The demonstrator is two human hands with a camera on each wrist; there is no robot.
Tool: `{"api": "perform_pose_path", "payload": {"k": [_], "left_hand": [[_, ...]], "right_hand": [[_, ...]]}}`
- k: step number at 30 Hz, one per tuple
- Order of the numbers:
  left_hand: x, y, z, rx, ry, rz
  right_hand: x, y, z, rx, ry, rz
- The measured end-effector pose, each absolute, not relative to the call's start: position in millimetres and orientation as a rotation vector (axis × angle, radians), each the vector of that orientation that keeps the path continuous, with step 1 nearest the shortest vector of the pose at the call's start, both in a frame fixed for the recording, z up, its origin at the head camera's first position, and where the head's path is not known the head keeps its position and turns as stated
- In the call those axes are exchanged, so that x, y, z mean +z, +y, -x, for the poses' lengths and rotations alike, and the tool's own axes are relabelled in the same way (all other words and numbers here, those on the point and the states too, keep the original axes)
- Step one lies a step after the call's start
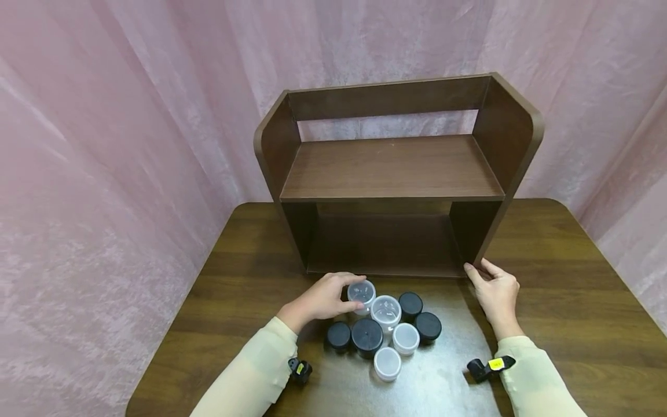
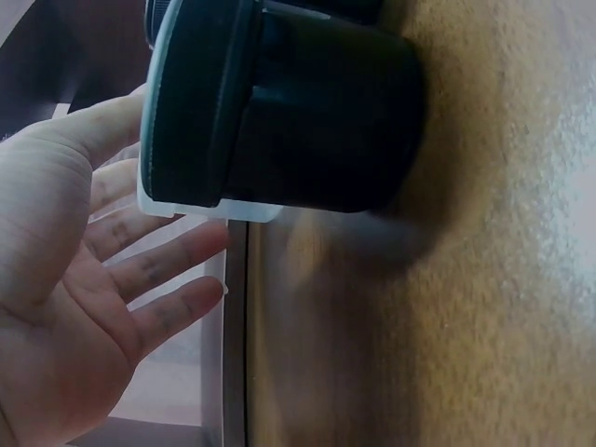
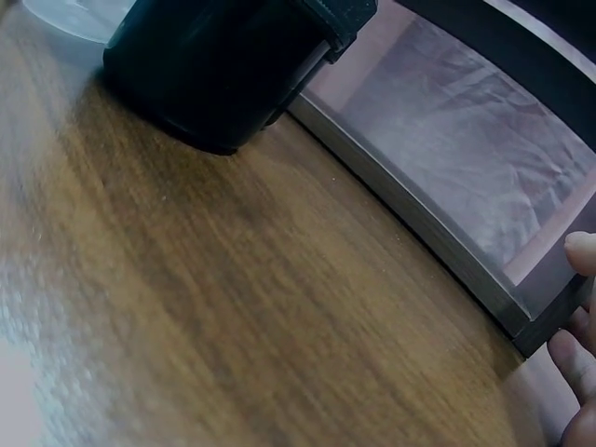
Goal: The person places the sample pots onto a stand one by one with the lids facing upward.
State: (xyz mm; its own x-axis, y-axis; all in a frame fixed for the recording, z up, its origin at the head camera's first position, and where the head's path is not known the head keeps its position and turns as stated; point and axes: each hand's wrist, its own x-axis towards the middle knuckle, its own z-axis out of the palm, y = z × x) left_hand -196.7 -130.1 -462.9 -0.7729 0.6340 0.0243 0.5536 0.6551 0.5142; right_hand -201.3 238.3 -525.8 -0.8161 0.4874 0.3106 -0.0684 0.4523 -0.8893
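Observation:
A clear plastic jar with a translucent lid stands at the back left of a cluster of small jars. My left hand holds it between thumb and forefinger; the other fingers are extended in the left wrist view, where a black jar partly hides the grip. At the lower right front corner of a brown two-tier shelf, my right hand grips the side panel. Its thumb lies on the inner side and its fingers on the outer side, though the right wrist view shows only some fingertips.
Beside the held jar stand another clear jar, two white-lidded jars and several black jars, close together on the wooden table. The shelf stands directly behind them. A pink curtain hangs behind the table.

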Motion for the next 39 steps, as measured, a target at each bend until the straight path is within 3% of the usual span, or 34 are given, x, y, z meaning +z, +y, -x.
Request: {"api": "perform_pose_path", "payload": {"k": [39], "left_hand": [[-460.3, -129.4, 192.7, 0.803, 2.716, -0.947]], "right_hand": [[-522.6, 237.5, 194.4, 1.460, -2.164, 0.366]]}}
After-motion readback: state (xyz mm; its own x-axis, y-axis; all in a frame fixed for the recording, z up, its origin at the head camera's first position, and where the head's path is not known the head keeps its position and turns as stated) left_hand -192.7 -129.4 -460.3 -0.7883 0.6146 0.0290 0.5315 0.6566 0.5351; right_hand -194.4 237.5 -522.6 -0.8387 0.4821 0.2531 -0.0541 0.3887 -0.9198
